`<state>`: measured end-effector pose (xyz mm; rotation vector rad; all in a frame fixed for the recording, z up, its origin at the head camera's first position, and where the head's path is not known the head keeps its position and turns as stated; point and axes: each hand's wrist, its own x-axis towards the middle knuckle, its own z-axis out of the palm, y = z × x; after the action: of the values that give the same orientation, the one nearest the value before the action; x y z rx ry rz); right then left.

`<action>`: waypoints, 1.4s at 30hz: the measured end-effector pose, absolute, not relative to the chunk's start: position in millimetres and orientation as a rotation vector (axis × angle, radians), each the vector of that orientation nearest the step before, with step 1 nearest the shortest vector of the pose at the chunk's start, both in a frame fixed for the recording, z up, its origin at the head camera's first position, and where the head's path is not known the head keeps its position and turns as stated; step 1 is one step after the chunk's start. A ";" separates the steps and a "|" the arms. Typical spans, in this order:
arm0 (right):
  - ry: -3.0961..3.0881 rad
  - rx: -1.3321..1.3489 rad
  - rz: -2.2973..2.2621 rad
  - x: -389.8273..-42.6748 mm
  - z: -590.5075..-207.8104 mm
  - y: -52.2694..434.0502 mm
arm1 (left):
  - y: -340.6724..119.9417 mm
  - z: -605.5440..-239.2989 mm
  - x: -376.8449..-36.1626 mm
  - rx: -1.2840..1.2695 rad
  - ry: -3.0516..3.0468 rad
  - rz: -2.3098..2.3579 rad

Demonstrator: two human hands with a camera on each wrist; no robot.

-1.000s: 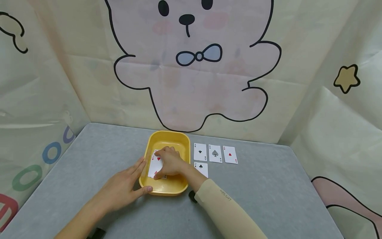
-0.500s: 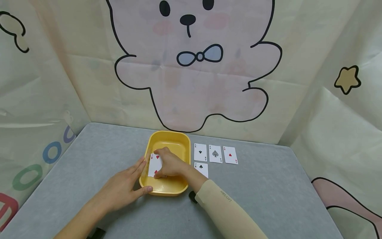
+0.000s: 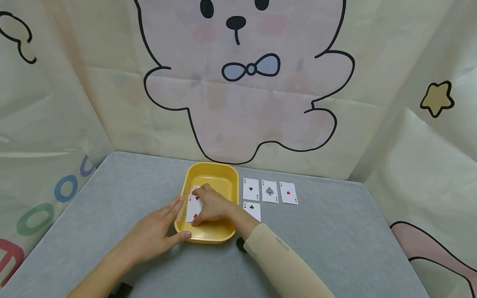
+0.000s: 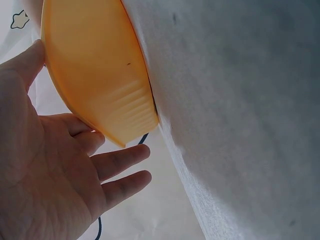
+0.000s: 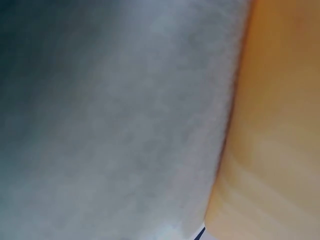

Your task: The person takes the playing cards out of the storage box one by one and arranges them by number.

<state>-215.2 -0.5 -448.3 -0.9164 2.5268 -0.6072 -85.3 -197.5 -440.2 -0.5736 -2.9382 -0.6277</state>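
Observation:
A yellow tray stands near the back of the table. Inside it, a playing card with red hearts, seemingly the two of hearts, lies face up over at least one more card, whose top edge peeks out. My right hand reaches over the tray's right rim and pinches the hearts card, thumb at the near end and index finger at the far end; its palm hides the card's right part. With fairly straight, spread fingers, my left hand touches the tray's left rim. The left wrist view shows thumb and fingertips against that rim.
Right of the tray lie an ace of clubs, an ace of spades and an ace of hearts in a row. A two of clubs lies below the first. Grey cloth covers the table; printed fabric hangs behind.
The right hand stays in the tray while the hearts card shifts slightly against the cards under it; a card's top edge shows again behind it. The left hand and the table cards stay put.

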 end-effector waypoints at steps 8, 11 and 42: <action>2.565 -0.953 -0.652 -216.9 -440.2 2.2 | -198.7 -438.7 -85.1 -0.583 -2.932 -0.621; 2.568 -0.970 -0.656 -217.2 -434.8 5.0 | -199.3 -438.3 -84.9 -0.577 -2.935 -0.629; 2.572 -0.980 -0.854 -209.3 -389.2 68.5 | -197.5 -438.3 -85.9 -0.544 -2.973 -0.619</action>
<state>-209.3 68.5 -389.2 -0.9796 2.5723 -0.8537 -85.9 -197.5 -438.3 -0.5440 -2.9734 -0.6188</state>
